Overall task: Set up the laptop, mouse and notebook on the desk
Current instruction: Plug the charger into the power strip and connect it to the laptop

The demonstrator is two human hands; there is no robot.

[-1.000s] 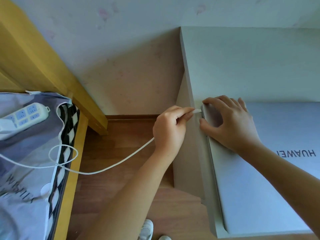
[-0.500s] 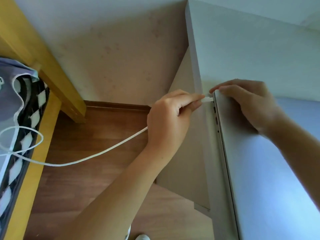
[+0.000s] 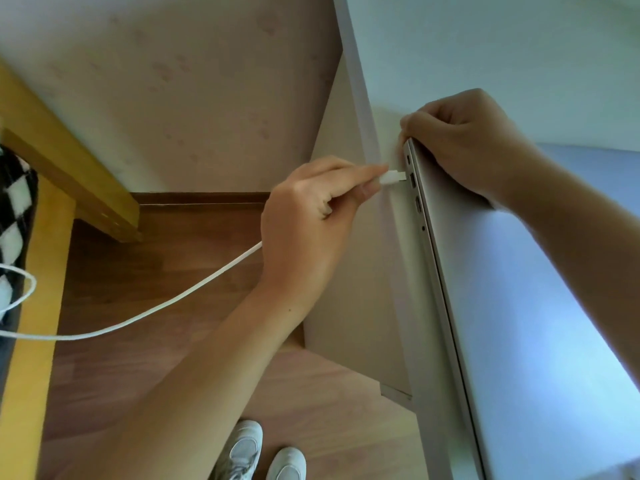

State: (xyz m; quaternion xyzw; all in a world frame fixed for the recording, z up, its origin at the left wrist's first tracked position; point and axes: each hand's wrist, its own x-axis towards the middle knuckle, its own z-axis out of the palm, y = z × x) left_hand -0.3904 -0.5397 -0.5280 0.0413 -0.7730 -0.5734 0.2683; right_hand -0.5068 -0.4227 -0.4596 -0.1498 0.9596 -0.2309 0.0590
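the white plug of a thin white charging cable (image 3: 393,177) is pinched between thumb and forefinger of the left hand (image 3: 308,220), its tip just beside the ports on the left edge of the closed silver laptop (image 3: 519,306). the laptop's rear left corner is gripped by the right hand (image 3: 464,140). the laptop is laid on the white counter (image 3: 485,46). no writing can be read. white sneakers (image 3: 256,459) are seen on the wooden floor (image 3: 138,271).

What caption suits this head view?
Left hand brings white plug toward closed laptop; right hand steadies it.
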